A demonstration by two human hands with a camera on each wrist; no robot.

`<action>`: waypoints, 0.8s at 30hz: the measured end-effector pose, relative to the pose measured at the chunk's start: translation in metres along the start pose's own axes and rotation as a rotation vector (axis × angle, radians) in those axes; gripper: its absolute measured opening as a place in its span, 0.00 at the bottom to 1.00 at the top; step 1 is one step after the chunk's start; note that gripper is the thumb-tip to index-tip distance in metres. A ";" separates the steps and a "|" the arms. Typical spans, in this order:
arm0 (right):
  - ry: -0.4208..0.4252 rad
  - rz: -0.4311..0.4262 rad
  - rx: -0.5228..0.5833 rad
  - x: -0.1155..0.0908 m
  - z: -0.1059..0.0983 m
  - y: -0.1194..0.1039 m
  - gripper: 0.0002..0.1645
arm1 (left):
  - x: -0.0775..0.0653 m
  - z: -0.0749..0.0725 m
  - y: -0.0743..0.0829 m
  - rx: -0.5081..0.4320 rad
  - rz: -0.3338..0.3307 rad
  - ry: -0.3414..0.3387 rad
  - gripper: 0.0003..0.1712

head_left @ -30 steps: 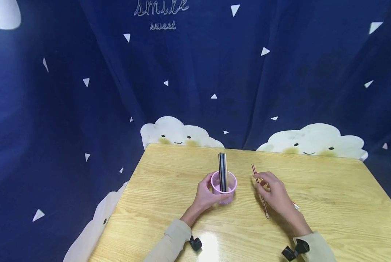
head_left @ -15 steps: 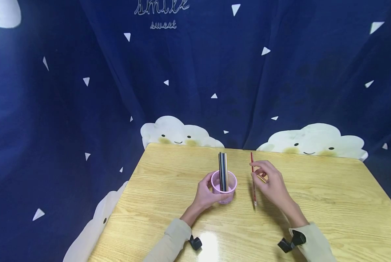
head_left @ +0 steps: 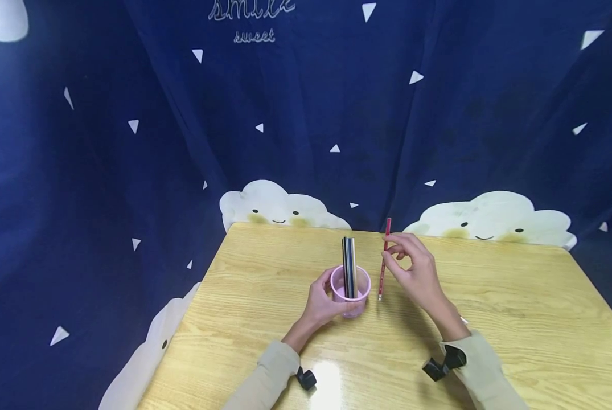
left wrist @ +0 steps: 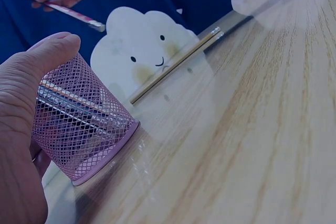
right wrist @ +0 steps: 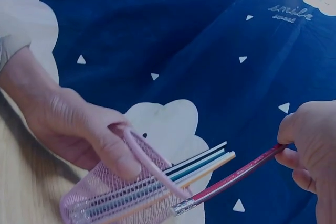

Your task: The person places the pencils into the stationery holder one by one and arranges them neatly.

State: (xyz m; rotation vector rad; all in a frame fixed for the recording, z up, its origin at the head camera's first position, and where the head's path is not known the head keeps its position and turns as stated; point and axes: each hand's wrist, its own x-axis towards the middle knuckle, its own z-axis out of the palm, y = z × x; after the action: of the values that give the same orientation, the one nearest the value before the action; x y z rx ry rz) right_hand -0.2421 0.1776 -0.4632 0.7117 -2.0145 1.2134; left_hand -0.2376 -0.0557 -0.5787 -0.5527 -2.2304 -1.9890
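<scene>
My left hand (head_left: 320, 304) grips a pink mesh pencil cup (head_left: 357, 312) from its left side, thumb over the front and fingers behind. Several pencils (head_left: 349, 262), dark, blue and pale, stand in the cup and lean together. To the right of the cup, my right hand (head_left: 413, 267) pinches a red pencil (head_left: 382, 279) between thumb and fingertips. It is held up off the table, its silver ferrule end down. In the right wrist view that lower end overlaps the cup's rim (right wrist: 157, 169).
A yellow-gold pencil (left wrist: 176, 66) lies on the wooden table (head_left: 265, 256) beyond the cup in the left wrist view; in the head view my right forearm mostly hides it. A dark blue curtain (head_left: 306, 114) with white clouds hangs behind the table.
My right hand has lifted the red pencil from near the table, turned it more upright and carried it leftward and away from me, close to the cup. The left hand and cup have stayed put.
</scene>
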 end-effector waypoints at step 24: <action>0.097 -0.022 0.056 0.023 0.035 -0.034 0.18 | -0.001 0.000 0.003 -0.029 -0.001 0.002 0.49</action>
State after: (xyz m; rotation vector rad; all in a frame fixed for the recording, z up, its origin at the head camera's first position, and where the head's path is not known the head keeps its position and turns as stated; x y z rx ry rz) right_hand -0.2409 0.1291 -0.4396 0.6872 -1.8959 1.2714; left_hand -0.2360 -0.0553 -0.5766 -0.5532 -2.2046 -2.0242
